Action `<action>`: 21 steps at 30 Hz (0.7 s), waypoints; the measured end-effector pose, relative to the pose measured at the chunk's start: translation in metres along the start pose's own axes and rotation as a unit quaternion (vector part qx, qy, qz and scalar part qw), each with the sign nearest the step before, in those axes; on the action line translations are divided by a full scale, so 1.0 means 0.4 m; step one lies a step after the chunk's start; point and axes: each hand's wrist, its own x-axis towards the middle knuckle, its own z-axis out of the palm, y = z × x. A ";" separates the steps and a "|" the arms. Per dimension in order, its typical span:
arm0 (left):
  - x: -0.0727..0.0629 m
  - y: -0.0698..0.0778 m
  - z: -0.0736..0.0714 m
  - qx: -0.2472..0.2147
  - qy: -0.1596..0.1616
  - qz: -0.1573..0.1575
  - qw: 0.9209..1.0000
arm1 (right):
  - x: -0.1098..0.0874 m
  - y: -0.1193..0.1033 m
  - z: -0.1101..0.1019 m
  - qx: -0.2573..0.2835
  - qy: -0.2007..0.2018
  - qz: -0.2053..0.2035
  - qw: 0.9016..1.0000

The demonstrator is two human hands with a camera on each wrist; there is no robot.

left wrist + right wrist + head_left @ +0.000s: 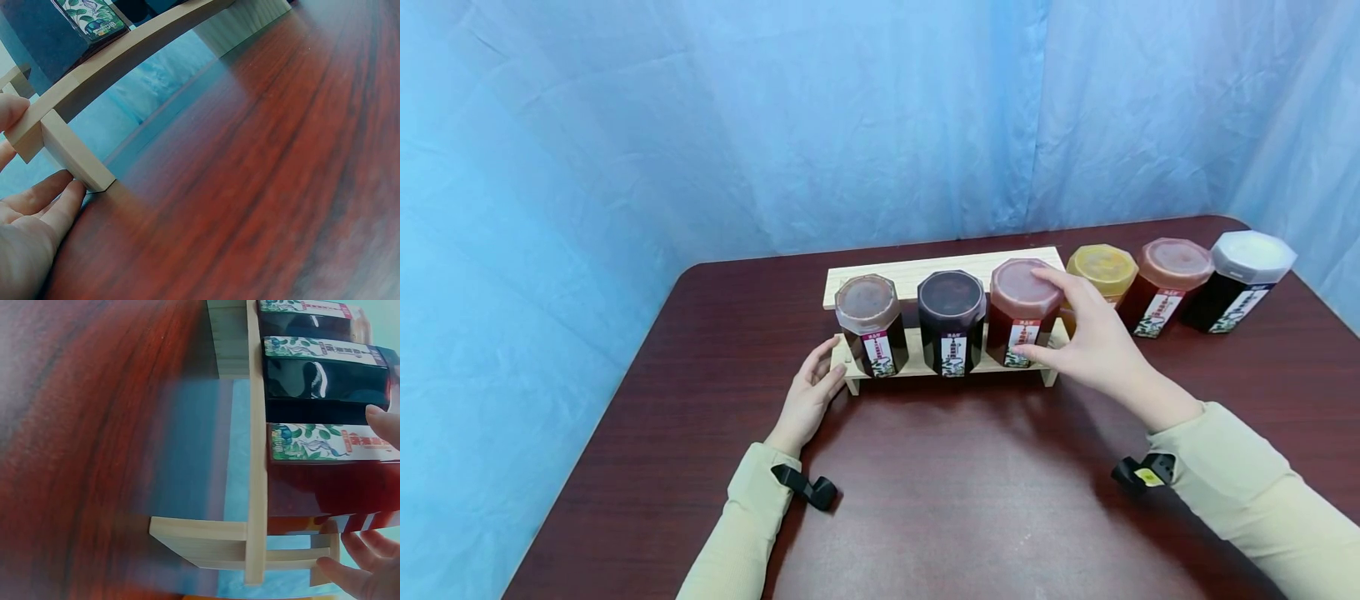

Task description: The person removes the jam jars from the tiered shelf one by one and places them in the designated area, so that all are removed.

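Observation:
A two-tier wooden rack (898,272) stands on the table, and three jars are lined up on its front shelf. At its left end, my left hand (808,396) holds the shelf's edge, with fingers against the leg (78,150) in the left wrist view. My right hand (1093,337) grips the rightmost jar, a red one (331,487) with a pinkish lid, its thumb on the front label. That jar stands upright, its base at the shelf. Beside it are a dark jar (951,325) in the middle and a brownish-lidded jar (868,321) on the left.
Right of the rack, a yellow-lidded jar (1102,267), a red jar (1168,283) and a white-lidded dark jar (1236,283) stand in a row. The dark red wooden table (955,483) reaches back to a blue curtain (850,125).

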 end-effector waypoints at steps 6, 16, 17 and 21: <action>0.000 0.002 0.000 0.003 -0.006 -0.007 1.000 | -0.005 0.010 0.014 0.031 -0.005 0.002 0.999; -0.001 0.004 0.001 -0.001 -0.007 -0.006 1.000 | -0.008 0.008 0.027 0.031 0.008 0.025 0.999; -0.001 0.003 0.001 0.000 -0.006 -0.006 1.000 | -0.008 0.007 0.028 0.029 0.011 0.028 0.999; 0.000 0.001 0.000 0.002 -0.001 -0.004 1.000 | -0.013 0.003 0.037 0.025 0.026 0.037 0.999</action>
